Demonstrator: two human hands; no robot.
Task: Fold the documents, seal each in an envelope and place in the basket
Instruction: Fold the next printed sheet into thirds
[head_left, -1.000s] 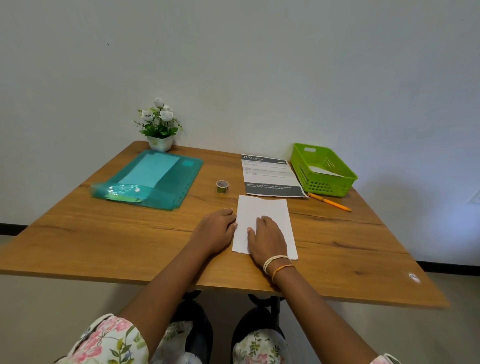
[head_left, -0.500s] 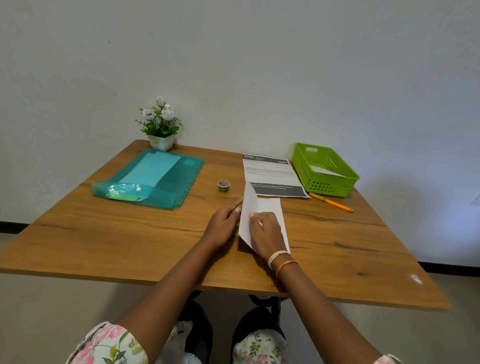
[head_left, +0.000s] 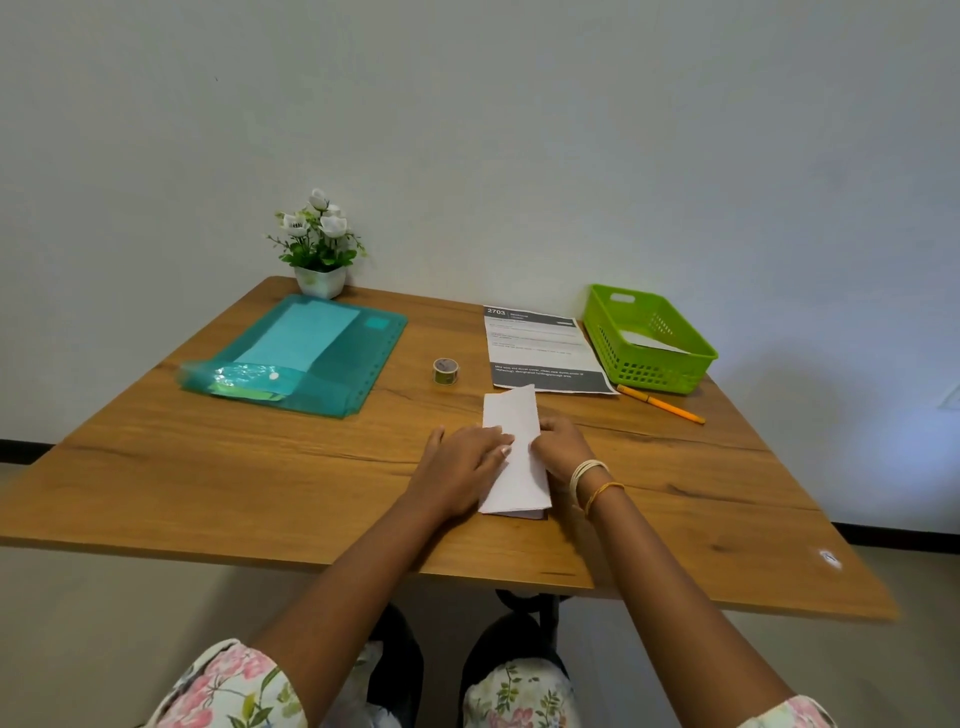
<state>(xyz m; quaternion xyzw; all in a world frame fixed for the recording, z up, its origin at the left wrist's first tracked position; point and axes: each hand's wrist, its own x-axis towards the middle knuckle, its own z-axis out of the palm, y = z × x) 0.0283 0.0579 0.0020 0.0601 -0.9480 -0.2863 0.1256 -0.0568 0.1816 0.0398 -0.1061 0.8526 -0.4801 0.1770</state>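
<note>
Paper (folded lengthwise) lies between both hands: left hand presses flat fingers on its left half, right hand pinches its right edge.

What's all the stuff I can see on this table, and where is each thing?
folded paper: one, white, near middle, under both hands
printed sheet: one, white with dark bands, flat behind the folded paper
basket: one, green, far right, something white inside
pen: one, orange, in front of the basket
tape roll: one, small, centre
folder: one, teal, far left
flower pot: one, white blooms, back left corner
table: one, wooden
left hand: flat on the paper
right hand: on the paper's right edge, bangles at wrist
</note>
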